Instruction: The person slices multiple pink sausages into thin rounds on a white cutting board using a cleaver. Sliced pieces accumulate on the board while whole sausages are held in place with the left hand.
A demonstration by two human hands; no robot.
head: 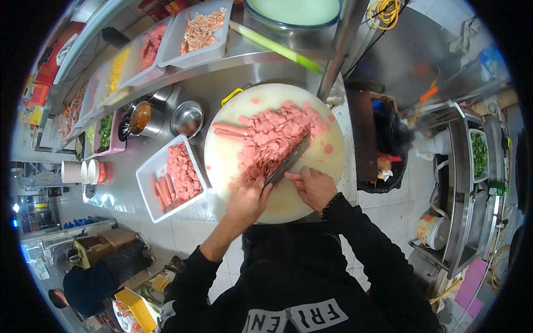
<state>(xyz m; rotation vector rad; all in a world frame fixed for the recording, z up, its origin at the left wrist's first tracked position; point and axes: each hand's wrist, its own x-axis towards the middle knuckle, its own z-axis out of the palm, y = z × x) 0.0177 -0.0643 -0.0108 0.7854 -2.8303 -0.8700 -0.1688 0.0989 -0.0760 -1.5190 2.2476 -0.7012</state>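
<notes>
A cleaver (287, 160) lies slanted against a heap of sliced pink sausage (270, 133) on a round white cutting board (283, 208). My left hand (247, 202) is at the blade's lower end, its fingers touching the slices and the blade. Close to the blade's near side is my right hand (312, 187), fingers curled; its grip on the cleaver is hard to make out. Whole sausages (230, 132) lie at the heap's left. A white tray (143, 195) left of the board holds sausage slices (183, 172) and several whole sausages (163, 191).
A metal bowl (187, 118) and a pot of sauce (141, 118) stand behind the tray. A steel shelf (250, 58) above the board bears food trays, a large basin (293, 12) and a green-white stalk (275, 48). Another person (89, 287) is at the lower left.
</notes>
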